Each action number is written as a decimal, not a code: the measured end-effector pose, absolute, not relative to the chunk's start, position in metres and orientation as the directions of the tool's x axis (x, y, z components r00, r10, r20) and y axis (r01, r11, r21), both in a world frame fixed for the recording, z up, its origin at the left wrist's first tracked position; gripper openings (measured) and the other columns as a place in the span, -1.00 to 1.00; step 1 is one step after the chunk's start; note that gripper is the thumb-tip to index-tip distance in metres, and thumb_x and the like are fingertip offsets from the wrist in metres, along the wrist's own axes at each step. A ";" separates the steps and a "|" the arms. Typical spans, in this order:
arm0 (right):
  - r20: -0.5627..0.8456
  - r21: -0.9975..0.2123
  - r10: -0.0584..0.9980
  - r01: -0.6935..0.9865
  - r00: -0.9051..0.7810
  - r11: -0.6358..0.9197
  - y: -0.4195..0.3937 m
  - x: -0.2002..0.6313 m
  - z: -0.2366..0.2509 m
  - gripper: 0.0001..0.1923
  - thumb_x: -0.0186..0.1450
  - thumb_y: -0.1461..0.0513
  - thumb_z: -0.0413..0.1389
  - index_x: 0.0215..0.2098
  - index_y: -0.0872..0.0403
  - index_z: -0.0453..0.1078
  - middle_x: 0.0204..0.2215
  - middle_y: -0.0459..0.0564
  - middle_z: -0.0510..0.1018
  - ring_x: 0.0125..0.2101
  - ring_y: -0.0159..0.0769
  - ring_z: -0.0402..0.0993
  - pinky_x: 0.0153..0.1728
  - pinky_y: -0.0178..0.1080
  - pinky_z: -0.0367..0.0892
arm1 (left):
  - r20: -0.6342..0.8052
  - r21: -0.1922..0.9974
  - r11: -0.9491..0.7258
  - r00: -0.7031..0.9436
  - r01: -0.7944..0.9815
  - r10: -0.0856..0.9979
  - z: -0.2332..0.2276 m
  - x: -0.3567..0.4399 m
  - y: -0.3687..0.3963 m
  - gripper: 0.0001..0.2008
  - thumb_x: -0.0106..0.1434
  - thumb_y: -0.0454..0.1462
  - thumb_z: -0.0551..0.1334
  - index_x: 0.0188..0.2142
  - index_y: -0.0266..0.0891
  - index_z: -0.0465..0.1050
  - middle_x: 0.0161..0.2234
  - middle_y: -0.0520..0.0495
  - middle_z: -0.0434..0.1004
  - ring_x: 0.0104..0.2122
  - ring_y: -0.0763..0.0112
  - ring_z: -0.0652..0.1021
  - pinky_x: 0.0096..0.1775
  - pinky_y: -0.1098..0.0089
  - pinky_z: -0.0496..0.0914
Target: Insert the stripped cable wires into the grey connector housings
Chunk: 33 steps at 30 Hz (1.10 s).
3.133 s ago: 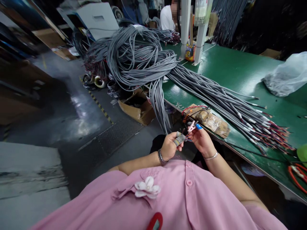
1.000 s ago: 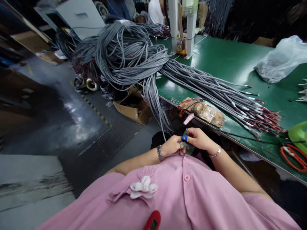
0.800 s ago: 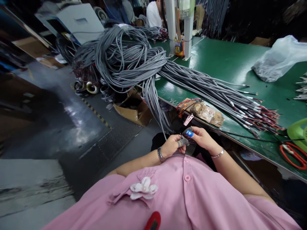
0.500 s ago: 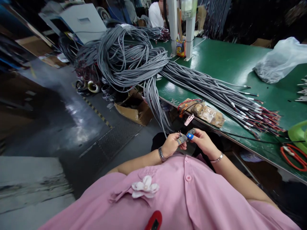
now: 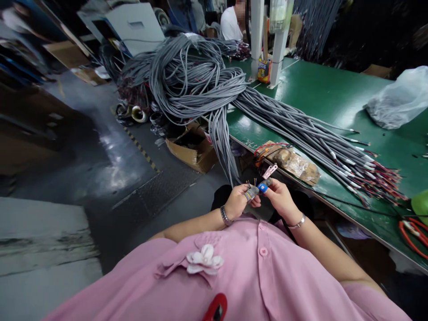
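Note:
My left hand point(image 5: 236, 201) grips the stripped end of a grey cable point(image 5: 224, 156) close to my chest, its fingertips wrapped in grey tape. Thin coloured wires point(image 5: 250, 182) stick up from the cable end. My right hand point(image 5: 280, 199) meets it from the right, a blue-taped fingertip point(image 5: 263, 187) pinching at those wires. The cable rises to a big bundle of grey cables point(image 5: 294, 127) lying across the green table point(image 5: 321, 89). A pink clip point(image 5: 269, 171) hangs at the table's edge just above my hands.
A wrapped brown block point(image 5: 294, 163) lies near the table's front edge. A clear plastic bag point(image 5: 397, 102) sits at the right, red loops point(image 5: 413, 232) at the lower right. An open cardboard box point(image 5: 192, 149) stands on the floor. Another person point(image 5: 232, 22) sits beyond the cable heap.
Both hands have stayed together at the cable end. The right hand shifted slightly along the wires. The view swung a little to the left.

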State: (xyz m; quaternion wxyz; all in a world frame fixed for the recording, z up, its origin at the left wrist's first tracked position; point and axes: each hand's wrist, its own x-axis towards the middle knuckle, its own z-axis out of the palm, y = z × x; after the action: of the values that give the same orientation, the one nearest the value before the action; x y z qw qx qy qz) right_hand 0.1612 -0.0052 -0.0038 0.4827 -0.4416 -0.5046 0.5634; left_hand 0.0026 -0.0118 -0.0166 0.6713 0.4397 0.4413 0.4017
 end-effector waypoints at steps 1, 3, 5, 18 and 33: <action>-0.013 -0.994 0.991 -0.103 -0.132 -0.026 -0.005 0.159 -0.002 -0.74 0.15 0.06 0.25 -0.46 0.07 0.39 -0.55 -0.12 0.43 -0.52 -0.39 0.28 -0.43 -0.28 0.25 | -0.246 0.939 0.300 0.277 -0.171 0.929 -0.018 0.003 -0.011 -0.57 0.11 0.05 0.27 -0.45 -0.34 0.44 -0.57 -0.10 0.53 -0.60 0.39 0.53 -0.53 0.42 0.41; -0.026 -0.992 0.992 -0.118 -0.124 -0.041 -0.005 0.157 0.001 -0.74 0.14 0.06 0.26 -0.47 0.06 0.38 -0.57 -0.12 0.43 -0.54 -0.38 0.27 -0.45 -0.27 0.25 | -0.258 0.928 0.316 0.274 -0.196 0.927 -0.021 0.003 -0.010 -0.57 0.10 0.04 0.28 -0.43 -0.34 0.44 -0.57 -0.09 0.52 -0.61 0.40 0.53 -0.53 0.42 0.41; -0.046 -0.989 0.990 -0.134 -0.133 -0.064 -0.004 0.155 0.003 -0.74 0.15 0.06 0.26 -0.46 0.06 0.38 -0.59 -0.12 0.43 -0.55 -0.37 0.28 -0.46 -0.27 0.25 | -0.258 0.924 0.321 0.281 -0.207 0.924 -0.022 0.002 -0.009 -0.57 0.10 0.04 0.29 -0.42 -0.34 0.44 -0.57 -0.08 0.52 -0.62 0.41 0.52 -0.53 0.42 0.41; -0.113 -0.989 0.985 -0.083 -0.127 -0.124 0.002 0.153 -0.005 -0.69 0.11 0.04 0.27 -0.44 0.11 0.39 -0.55 -0.14 0.42 -0.52 -0.42 0.26 -0.44 -0.30 0.22 | -0.202 0.966 0.241 0.308 -0.093 0.930 -0.020 -0.003 -0.009 -0.60 0.15 0.01 0.26 -0.40 -0.34 0.44 -0.54 -0.08 0.53 -0.60 0.42 0.54 -0.49 0.42 0.44; -0.218 -0.876 0.954 -0.390 -0.205 -0.284 -0.003 0.168 -0.019 -0.70 0.18 0.00 0.21 -0.37 0.07 0.44 -0.47 -0.09 0.47 -0.46 -0.39 0.35 -0.36 -0.28 0.30 | -0.212 0.932 0.283 0.294 -0.226 0.932 -0.019 -0.009 -0.004 -0.63 0.11 -0.02 0.30 -0.42 -0.35 0.44 -0.63 0.01 0.43 -0.71 0.53 0.40 -0.63 0.49 0.30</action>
State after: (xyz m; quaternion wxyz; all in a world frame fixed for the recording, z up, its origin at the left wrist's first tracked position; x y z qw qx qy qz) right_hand 0.1679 -0.0028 -0.0194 0.4850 -0.4025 -0.3504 0.6928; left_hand -0.0093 -0.0035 -0.0192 0.6841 0.4233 0.4168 0.4233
